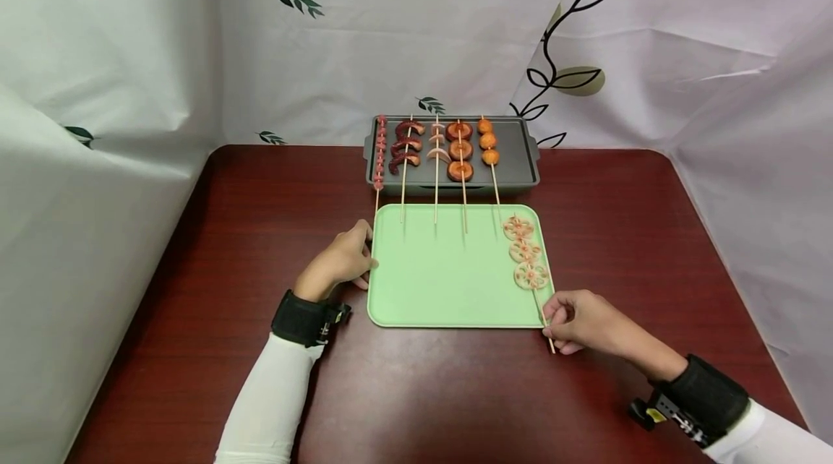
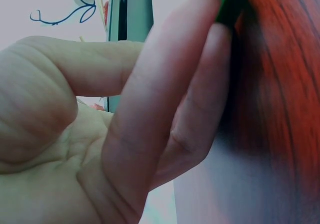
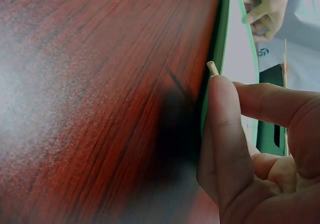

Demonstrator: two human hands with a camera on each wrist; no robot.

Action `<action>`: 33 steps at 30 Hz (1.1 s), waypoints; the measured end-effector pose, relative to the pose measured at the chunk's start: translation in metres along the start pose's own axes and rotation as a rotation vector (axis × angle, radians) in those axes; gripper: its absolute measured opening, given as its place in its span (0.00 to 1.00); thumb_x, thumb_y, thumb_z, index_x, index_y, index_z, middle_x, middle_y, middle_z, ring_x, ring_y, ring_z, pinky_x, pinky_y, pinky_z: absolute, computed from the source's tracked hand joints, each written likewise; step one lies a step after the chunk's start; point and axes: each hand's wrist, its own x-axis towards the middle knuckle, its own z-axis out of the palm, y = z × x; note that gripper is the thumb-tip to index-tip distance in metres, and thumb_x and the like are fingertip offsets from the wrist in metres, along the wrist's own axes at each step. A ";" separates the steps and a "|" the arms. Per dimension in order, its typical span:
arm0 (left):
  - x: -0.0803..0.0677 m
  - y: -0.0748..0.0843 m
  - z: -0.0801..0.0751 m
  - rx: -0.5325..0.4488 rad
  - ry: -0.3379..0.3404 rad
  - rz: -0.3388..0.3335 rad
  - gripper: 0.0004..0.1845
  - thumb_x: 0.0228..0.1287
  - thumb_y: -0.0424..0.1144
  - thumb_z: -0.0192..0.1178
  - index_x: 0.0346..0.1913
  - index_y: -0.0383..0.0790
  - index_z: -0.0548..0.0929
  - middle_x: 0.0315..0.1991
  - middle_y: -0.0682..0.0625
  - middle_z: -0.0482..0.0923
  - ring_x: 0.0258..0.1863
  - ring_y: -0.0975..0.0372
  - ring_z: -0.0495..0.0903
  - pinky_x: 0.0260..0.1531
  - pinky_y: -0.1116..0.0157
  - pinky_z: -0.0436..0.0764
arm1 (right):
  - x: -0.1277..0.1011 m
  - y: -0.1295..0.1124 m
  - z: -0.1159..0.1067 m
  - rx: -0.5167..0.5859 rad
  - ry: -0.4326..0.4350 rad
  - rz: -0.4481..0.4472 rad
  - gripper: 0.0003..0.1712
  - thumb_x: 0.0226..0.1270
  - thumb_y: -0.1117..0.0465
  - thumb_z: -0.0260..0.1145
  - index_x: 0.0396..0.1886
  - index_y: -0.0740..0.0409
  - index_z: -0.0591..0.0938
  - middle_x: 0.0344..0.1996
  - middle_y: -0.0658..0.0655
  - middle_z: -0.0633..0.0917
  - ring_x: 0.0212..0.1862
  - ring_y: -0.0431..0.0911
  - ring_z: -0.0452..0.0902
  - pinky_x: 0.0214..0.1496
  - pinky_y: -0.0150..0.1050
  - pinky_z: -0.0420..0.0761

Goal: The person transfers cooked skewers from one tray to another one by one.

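A light green tray (image 1: 455, 269) lies on the table. My left hand (image 1: 343, 256) holds its left edge, one digit over the rim and other fingertips down at its side; in the left wrist view the fingers (image 2: 155, 83) reach the green edge. With thumb and fingertips, my right hand (image 1: 582, 319) pinches the lower stick of a lotus root skewer (image 1: 524, 251). Its three slices are over the tray's right side, and the stick crosses the lower right corner. The stick's end (image 3: 212, 67) pokes out past the fingers in the right wrist view.
Behind the tray stands a dark grey grill pan (image 1: 514, 135). Several skewers rest across it: small pink pieces (image 1: 379, 153), dark red curved pieces (image 1: 406, 146), pale curved pieces (image 1: 438, 142), brown-rimmed rounds (image 1: 460, 151) and orange balls (image 1: 488, 141). Some sticks overhang the tray. A white curtain (image 1: 390, 30) hangs behind.
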 end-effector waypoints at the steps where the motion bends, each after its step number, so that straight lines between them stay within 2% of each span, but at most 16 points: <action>1: 0.000 0.000 0.000 -0.002 0.000 0.000 0.22 0.74 0.25 0.57 0.64 0.32 0.62 0.42 0.35 0.73 0.24 0.51 0.83 0.27 0.58 0.90 | 0.000 0.000 0.000 -0.013 0.007 0.003 0.13 0.64 0.69 0.70 0.44 0.72 0.78 0.27 0.57 0.84 0.27 0.45 0.85 0.30 0.41 0.91; 11: 0.000 0.001 0.000 0.003 0.004 -0.009 0.22 0.74 0.25 0.57 0.65 0.32 0.62 0.43 0.35 0.73 0.24 0.51 0.84 0.26 0.58 0.90 | 0.000 -0.005 0.000 -0.200 0.051 -0.019 0.12 0.63 0.65 0.73 0.42 0.67 0.82 0.21 0.54 0.81 0.22 0.47 0.81 0.21 0.41 0.87; 18: 0.000 0.002 0.000 0.003 0.005 0.000 0.22 0.74 0.25 0.58 0.65 0.32 0.62 0.43 0.35 0.73 0.24 0.52 0.84 0.26 0.58 0.90 | 0.000 -0.015 -0.008 -0.286 0.108 -0.059 0.13 0.67 0.61 0.73 0.45 0.64 0.83 0.23 0.51 0.80 0.23 0.43 0.78 0.23 0.37 0.85; 21: -0.001 0.002 0.000 0.002 0.008 0.002 0.22 0.74 0.25 0.58 0.64 0.32 0.62 0.43 0.35 0.72 0.24 0.52 0.84 0.26 0.58 0.90 | 0.002 -0.022 -0.016 -0.384 0.170 -0.114 0.12 0.68 0.59 0.73 0.45 0.61 0.84 0.27 0.49 0.82 0.26 0.38 0.76 0.25 0.32 0.79; 25: -0.001 0.003 -0.001 0.005 0.011 -0.005 0.22 0.74 0.25 0.58 0.64 0.32 0.62 0.43 0.35 0.72 0.25 0.52 0.83 0.26 0.58 0.89 | 0.009 -0.035 -0.024 -0.463 0.242 -0.199 0.11 0.68 0.57 0.74 0.45 0.57 0.85 0.33 0.47 0.85 0.33 0.35 0.77 0.33 0.29 0.78; 28: -0.001 0.003 -0.001 0.007 0.009 -0.007 0.22 0.74 0.25 0.58 0.64 0.32 0.62 0.44 0.35 0.72 0.25 0.51 0.83 0.26 0.58 0.89 | 0.015 -0.044 -0.030 -0.432 0.260 -0.238 0.14 0.69 0.57 0.73 0.48 0.59 0.86 0.37 0.49 0.87 0.38 0.36 0.81 0.39 0.29 0.82; 33: -0.001 0.004 0.000 0.007 0.006 -0.005 0.22 0.74 0.25 0.58 0.64 0.32 0.62 0.44 0.34 0.72 0.24 0.52 0.83 0.26 0.57 0.90 | 0.030 -0.054 -0.039 -0.348 0.269 -0.258 0.18 0.72 0.58 0.71 0.56 0.63 0.84 0.44 0.56 0.88 0.43 0.38 0.83 0.43 0.28 0.84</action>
